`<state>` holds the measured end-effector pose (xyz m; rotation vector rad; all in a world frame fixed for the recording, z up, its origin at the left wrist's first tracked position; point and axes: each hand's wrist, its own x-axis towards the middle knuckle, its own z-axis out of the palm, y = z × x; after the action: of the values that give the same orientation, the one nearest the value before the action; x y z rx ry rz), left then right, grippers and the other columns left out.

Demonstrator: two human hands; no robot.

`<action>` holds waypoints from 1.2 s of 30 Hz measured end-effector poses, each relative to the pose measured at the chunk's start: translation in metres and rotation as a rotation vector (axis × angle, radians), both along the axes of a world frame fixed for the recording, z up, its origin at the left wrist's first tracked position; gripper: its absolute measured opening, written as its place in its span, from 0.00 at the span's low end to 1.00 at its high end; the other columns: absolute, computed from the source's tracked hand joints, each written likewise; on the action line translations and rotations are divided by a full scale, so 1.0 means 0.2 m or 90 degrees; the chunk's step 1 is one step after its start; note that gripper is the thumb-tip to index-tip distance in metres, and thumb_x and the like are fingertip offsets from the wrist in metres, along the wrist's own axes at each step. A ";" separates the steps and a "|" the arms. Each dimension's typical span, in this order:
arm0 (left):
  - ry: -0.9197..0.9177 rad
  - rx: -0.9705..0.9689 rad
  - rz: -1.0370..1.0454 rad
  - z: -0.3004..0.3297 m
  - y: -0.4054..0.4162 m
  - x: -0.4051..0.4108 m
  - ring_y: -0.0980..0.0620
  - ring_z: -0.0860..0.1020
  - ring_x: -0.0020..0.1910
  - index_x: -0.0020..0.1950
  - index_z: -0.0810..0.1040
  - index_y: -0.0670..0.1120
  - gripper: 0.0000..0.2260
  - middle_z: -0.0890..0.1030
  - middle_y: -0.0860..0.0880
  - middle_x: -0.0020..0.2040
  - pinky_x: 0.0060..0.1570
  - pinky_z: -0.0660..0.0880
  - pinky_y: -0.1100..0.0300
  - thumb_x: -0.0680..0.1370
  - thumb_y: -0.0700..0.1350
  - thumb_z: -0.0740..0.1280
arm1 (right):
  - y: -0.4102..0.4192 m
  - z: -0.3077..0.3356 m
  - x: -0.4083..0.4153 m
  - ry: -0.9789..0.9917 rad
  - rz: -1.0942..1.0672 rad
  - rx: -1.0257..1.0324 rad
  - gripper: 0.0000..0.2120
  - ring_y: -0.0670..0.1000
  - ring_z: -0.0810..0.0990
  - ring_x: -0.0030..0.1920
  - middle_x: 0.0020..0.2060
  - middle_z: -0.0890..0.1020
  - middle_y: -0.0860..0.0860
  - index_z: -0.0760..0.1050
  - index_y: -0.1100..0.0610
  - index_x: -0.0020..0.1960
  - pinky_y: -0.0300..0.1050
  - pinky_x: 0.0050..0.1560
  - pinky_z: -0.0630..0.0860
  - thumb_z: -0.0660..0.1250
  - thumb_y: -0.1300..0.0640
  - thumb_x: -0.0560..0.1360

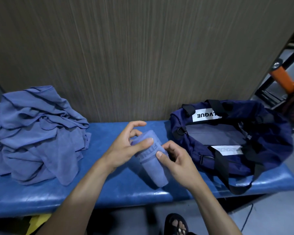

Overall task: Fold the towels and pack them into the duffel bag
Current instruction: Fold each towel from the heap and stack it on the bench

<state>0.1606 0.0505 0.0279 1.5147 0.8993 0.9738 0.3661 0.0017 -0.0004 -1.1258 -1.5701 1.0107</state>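
A rolled blue towel point(153, 172) lies slanted on the blue padded bench point(109, 192), its far end raised between my hands. My left hand point(126, 146) grips the roll's upper end, thumb across the top. My right hand point(175, 160) pinches the roll's right side with thumb and curled fingers. A heap of loose blue towels point(34, 136) sits at the bench's left end. The navy duffel bag point(231, 141) stands unzipped at the right end, its grey lining showing and its inside apparently bare.
A wood-grain wall panel point(143, 56) rises directly behind the bench. Black and orange metal equipment point(285, 78) stands on the floor at the far right. My sandalled foot point(176, 224) is below the bench's front edge. The bag's black strap point(238, 187) hangs over the bench edge.
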 end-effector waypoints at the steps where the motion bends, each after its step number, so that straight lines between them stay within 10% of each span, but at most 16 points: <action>1: 0.034 -0.012 -0.008 0.00 0.01 -0.02 0.60 0.79 0.46 0.67 0.74 0.53 0.28 0.80 0.56 0.46 0.47 0.73 0.68 0.69 0.59 0.74 | 0.00 0.00 -0.01 -0.065 0.005 0.027 0.08 0.49 0.74 0.39 0.38 0.78 0.53 0.75 0.54 0.46 0.54 0.43 0.73 0.68 0.51 0.78; 8: 0.101 0.125 0.048 -0.02 0.01 -0.07 0.59 0.81 0.51 0.55 0.83 0.50 0.07 0.84 0.56 0.51 0.52 0.73 0.68 0.77 0.47 0.74 | -0.01 0.01 -0.09 -0.256 0.005 0.074 0.05 0.46 0.74 0.37 0.40 0.78 0.43 0.69 0.46 0.55 0.50 0.41 0.71 0.64 0.48 0.82; 13: 0.170 0.190 0.118 -0.05 -0.01 -0.15 0.55 0.82 0.43 0.45 0.83 0.52 0.04 0.84 0.55 0.43 0.47 0.77 0.57 0.76 0.51 0.74 | -0.03 0.04 -0.21 -0.351 0.020 0.032 0.32 0.37 0.73 0.39 0.40 0.75 0.36 0.53 0.42 0.80 0.35 0.42 0.68 0.62 0.39 0.81; 20: 0.212 0.229 0.135 -0.08 -0.03 -0.22 0.53 0.81 0.39 0.40 0.82 0.52 0.09 0.83 0.55 0.37 0.41 0.76 0.58 0.74 0.54 0.76 | 0.00 0.04 -0.38 -0.430 0.034 0.007 0.20 0.43 0.70 0.34 0.32 0.71 0.43 0.73 0.51 0.59 0.40 0.35 0.65 0.62 0.36 0.79; 24: 0.147 0.144 0.185 -0.10 0.01 -0.21 0.57 0.82 0.43 0.45 0.81 0.55 0.07 0.84 0.56 0.41 0.44 0.74 0.63 0.76 0.57 0.72 | 0.04 0.03 -0.41 -0.330 0.004 -0.084 0.22 0.47 0.71 0.33 0.31 0.74 0.46 0.72 0.57 0.40 0.49 0.38 0.70 0.68 0.37 0.72; 28: -0.060 -0.105 0.268 -0.09 0.08 -0.20 0.50 0.83 0.53 0.54 0.78 0.60 0.24 0.84 0.53 0.54 0.60 0.78 0.48 0.70 0.76 0.64 | 0.11 0.07 -0.42 0.018 -0.083 -0.264 0.16 0.48 0.77 0.38 0.39 0.81 0.51 0.77 0.61 0.47 0.47 0.39 0.73 0.74 0.47 0.75; 36: -0.128 -0.308 0.221 -0.22 0.19 -0.11 0.47 0.84 0.54 0.59 0.77 0.46 0.14 0.84 0.44 0.57 0.55 0.81 0.44 0.76 0.43 0.75 | 0.43 0.06 -0.40 0.462 -0.224 -0.445 0.10 0.55 0.84 0.42 0.45 0.84 0.59 0.78 0.64 0.59 0.49 0.37 0.84 0.66 0.59 0.80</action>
<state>0.1386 0.0884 -0.0156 0.8538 1.1745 1.0382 0.2867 0.0880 0.0115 -1.2224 -0.4200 1.5426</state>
